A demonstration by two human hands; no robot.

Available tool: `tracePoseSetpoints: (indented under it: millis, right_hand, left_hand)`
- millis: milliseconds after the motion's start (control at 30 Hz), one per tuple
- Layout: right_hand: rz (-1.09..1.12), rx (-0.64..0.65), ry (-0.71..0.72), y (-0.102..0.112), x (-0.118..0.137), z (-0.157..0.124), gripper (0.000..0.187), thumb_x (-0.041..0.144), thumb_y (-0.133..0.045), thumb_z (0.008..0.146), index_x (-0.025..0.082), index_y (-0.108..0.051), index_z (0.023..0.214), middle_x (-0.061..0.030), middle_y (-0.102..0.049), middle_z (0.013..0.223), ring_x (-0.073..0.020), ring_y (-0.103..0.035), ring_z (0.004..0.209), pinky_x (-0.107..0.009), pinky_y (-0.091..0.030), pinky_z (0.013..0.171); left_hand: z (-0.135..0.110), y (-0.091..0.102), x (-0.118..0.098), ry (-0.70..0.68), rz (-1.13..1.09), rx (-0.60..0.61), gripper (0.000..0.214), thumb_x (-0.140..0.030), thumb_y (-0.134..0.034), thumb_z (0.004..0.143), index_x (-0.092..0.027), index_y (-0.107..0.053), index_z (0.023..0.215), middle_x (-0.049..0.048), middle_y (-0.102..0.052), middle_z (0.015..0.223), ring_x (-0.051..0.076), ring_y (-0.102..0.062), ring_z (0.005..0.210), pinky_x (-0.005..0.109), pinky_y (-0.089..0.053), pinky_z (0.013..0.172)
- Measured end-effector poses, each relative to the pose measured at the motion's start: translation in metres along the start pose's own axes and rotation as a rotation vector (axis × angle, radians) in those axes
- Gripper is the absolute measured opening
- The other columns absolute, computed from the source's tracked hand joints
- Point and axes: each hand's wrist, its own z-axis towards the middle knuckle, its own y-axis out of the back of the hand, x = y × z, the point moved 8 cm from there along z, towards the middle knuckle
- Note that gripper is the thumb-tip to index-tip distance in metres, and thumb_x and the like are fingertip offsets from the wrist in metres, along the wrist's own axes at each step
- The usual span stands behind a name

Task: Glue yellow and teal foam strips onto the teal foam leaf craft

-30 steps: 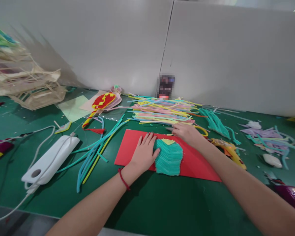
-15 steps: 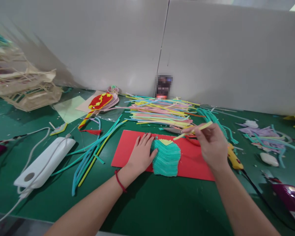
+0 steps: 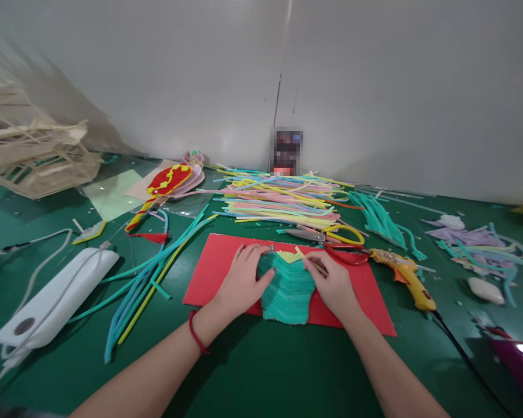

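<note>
A teal layered chevron piece [image 3: 287, 290] with a yellow top row lies on a red sheet [image 3: 209, 267] on the green table. My left hand [image 3: 244, 278] rests flat on the sheet, fingers spread against the piece's left edge. My right hand [image 3: 331, 281] is at the piece's right edge, fingers pinched on a thin yellow strip [image 3: 300, 253] laid at the yellow top row.
A pile of coloured strips [image 3: 283, 200] lies behind the sheet, with scissors [image 3: 326, 235] in front of it. A yellow glue gun [image 3: 405, 276] lies to the right. A white box with a cable [image 3: 52, 299] sits left, beside teal strips [image 3: 152, 273].
My right hand picked a yellow strip from near the pile, lifted it, then brought it down onto the top of the teal piece. The left hand stayed on the sheet.
</note>
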Motion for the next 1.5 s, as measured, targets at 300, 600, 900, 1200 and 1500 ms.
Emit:
tracePoseSetpoints:
  millis: [300, 600, 900, 1200, 1500]
  right_hand:
    - [0.006, -0.005, 0.003, 0.001, -0.004, 0.002, 0.023, 0.043, -0.051, 0.087, 0.022, -0.06, 0.083, -0.0017, -0.065, 0.072, -0.0178, -0.064, 0.073, -0.028, -0.052, 0.067]
    - [-0.079, -0.117, 0.18, 0.011, 0.014, -0.001, 0.021, 0.039, -0.051, 0.089, 0.022, -0.062, 0.083, -0.0056, -0.064, 0.086, -0.019, -0.062, 0.083, -0.031, -0.053, 0.071]
    - [-0.181, -0.206, 0.012, 0.024, -0.007, -0.002, 0.018, 0.038, -0.049, 0.087, 0.023, -0.057, 0.085, -0.0106, -0.065, 0.117, -0.025, -0.059, 0.11, -0.042, -0.048, 0.09]
    - [-0.187, -0.051, -0.053, 0.013, -0.014, 0.0, 0.018, 0.038, -0.043, 0.088, 0.025, -0.052, 0.081, -0.0079, -0.059, 0.13, -0.0252, -0.052, 0.122, -0.044, -0.044, 0.095]
    - [-0.205, -0.038, -0.046, 0.012, -0.012, 0.001, 0.019, 0.038, -0.041, 0.088, 0.024, -0.052, 0.082, -0.0092, -0.058, 0.131, -0.0256, -0.051, 0.123, -0.044, -0.043, 0.095]
  left_hand:
    - [0.0, 0.0, 0.008, 0.048, -0.056, -0.004, 0.058, -0.04, -0.051, 0.088, -0.026, -0.031, 0.141, 0.0065, -0.021, 0.155, 0.026, -0.018, 0.142, 0.048, -0.024, 0.112]
    - [0.002, -0.001, 0.011, 0.03, -0.009, -0.011, 0.048, -0.017, -0.055, 0.083, -0.024, -0.044, 0.129, 0.0052, -0.064, 0.113, 0.022, -0.055, 0.113, 0.052, -0.025, 0.11]
    - [0.002, -0.006, 0.011, 0.052, 0.18, 0.036, 0.046, -0.029, -0.046, 0.09, -0.019, -0.04, 0.135, 0.0098, -0.045, 0.143, 0.023, -0.035, 0.135, 0.049, -0.024, 0.112]
    - [-0.002, -0.017, 0.007, 0.095, 0.427, 0.184, 0.057, -0.041, -0.039, 0.094, -0.014, -0.03, 0.144, 0.0094, -0.025, 0.153, 0.024, -0.019, 0.142, 0.051, -0.018, 0.115]
    - [0.002, -0.013, 0.004, 0.023, 0.539, 0.147, 0.063, -0.05, -0.04, 0.091, -0.014, -0.035, 0.142, 0.0108, -0.032, 0.151, 0.028, -0.028, 0.139, 0.05, -0.024, 0.112]
